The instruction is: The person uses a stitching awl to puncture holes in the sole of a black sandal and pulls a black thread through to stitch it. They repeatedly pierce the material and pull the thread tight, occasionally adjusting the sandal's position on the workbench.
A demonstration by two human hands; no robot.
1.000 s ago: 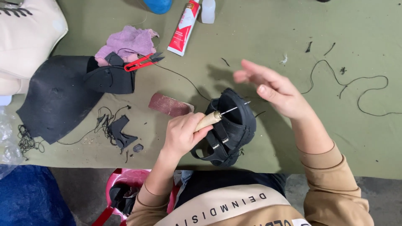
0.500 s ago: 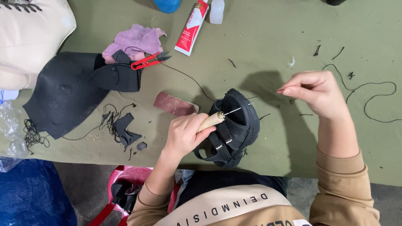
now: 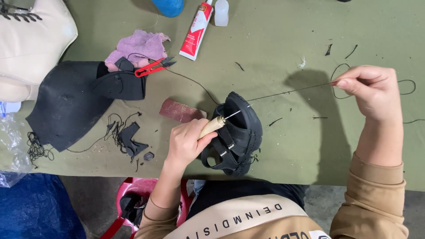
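Two hands at work, both closed. Left hand [image 3: 188,144] wraps a wooden-handled awl [image 3: 215,124], fingers curled tight round the handle, metal tip pushed into the sole edge of a black sandal [image 3: 237,132]. Sandal stands on its side on the green table [image 3: 283,44], near the front edge, touching the left hand; straps face the person.

Right hand [image 3: 372,90] is raised well to the right, thumb and forefinger pinching a dark thread [image 3: 287,92]. Thread runs taut in a near-straight line from the pinch to the sandal, close to the awl tip. Hand's shadow falls on the table between hand and sandal.

Just left of the sandal: a reddish sanding block [image 3: 179,110], lying flat. Further left: small black scraps [image 3: 128,137] and loose thread tangles. Beyond those, a large black sheet [image 3: 66,106] with a curved black piece resting on its right edge. Red snips [image 3: 152,67] lie on that piece, beside a pink rag [image 3: 137,44]. A second thread runs from the snips area toward the sandal.

Far edge of table: a red-and-white glue tube [image 3: 197,28], a small white bottle [image 3: 220,11] next to it, a blue object partly out of view. Top left corner: a cream padded form [image 3: 31,40]. Below the table edge: a red stool [image 3: 133,199], partly hidden by the left forearm.
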